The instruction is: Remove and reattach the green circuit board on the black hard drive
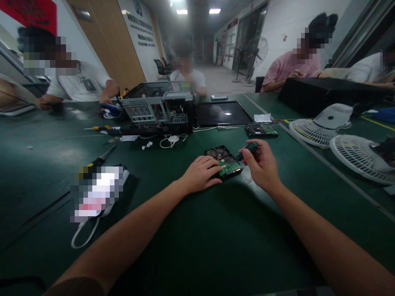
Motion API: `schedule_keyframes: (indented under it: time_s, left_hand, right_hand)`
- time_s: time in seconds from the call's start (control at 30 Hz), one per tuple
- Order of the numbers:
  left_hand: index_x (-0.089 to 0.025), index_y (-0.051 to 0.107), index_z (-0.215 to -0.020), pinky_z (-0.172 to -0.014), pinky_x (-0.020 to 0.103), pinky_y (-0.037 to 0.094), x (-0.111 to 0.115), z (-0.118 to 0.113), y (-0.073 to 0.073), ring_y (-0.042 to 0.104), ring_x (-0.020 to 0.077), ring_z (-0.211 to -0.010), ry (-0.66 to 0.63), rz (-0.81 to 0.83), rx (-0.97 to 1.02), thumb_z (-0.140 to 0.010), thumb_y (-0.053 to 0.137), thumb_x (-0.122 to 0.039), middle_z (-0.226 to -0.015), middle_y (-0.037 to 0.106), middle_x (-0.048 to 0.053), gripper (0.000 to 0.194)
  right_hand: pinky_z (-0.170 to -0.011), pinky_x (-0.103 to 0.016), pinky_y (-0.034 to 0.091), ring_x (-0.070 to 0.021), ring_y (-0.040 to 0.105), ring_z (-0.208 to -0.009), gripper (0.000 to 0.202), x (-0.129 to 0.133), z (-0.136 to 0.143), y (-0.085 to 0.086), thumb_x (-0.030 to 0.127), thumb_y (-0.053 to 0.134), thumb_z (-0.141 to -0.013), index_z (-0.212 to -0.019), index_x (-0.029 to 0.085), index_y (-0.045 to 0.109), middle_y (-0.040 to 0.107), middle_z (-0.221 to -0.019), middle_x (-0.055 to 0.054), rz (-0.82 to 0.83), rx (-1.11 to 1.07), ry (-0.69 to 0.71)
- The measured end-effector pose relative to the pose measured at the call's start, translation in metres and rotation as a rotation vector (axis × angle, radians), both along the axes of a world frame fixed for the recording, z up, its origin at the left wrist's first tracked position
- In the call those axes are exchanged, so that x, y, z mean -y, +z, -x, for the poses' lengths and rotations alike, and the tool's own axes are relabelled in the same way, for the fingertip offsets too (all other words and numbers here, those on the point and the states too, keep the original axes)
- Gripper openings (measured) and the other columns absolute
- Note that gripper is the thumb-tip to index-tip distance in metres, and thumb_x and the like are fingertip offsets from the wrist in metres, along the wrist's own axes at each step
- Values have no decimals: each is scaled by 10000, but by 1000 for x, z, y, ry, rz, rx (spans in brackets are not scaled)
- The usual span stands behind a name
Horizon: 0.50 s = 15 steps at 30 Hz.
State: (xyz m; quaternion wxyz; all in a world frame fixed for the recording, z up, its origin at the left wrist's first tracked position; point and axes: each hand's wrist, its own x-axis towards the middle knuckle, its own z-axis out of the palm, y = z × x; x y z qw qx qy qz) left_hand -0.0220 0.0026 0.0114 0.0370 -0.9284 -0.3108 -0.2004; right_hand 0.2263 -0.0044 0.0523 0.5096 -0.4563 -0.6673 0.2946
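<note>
A hard drive (219,153) lies on the green table with its green circuit board facing up. My left hand (202,174) holds it at its left side, fingers bent over the edge and onto the board. In my right hand (263,164) is a screwdriver (247,151) with a dark green handle, gripped between thumb and fingers. Its thin shaft slants down to the left, and the tip appears to meet the board; the exact contact point is too small to make out. Behind my right hand lies a second hard drive (261,130).
An opened computer case (157,109) stands at the back, beside a black panel (224,114). White fan parts (321,123) lie to the right. At left are a phone (101,191) with a white cable and a yellow-black screwdriver (98,161). Several people sit around the table.
</note>
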Motion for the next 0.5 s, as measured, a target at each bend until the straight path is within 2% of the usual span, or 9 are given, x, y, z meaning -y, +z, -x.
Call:
schedule_keyframes:
  time_s: [0.13,0.5]
  left_hand:
    - [-207,626,-1311,-1073,492,420,-1,2,-3,505,315,-1313,-18,-3,-1,-1005,543,-539,-1346,626,107,459]
    - [-220,615,-1334,-1087,508,426,-2,2,-4,485,318,-1352,-25,25,16,-1002,567,-505,-1380,625,97,441]
  right_hand:
    - [-767,-327,566,-176,664,-860,402,1,0,-3,476,581,-974,-1303,269,479,673,-1080,-56,-8,77,-7]
    - [-799,-345,565,-183,671,-874,405,1,2,-5,463,565,-974,-1323,276,477,678,-1074,-49,5,115,-17]
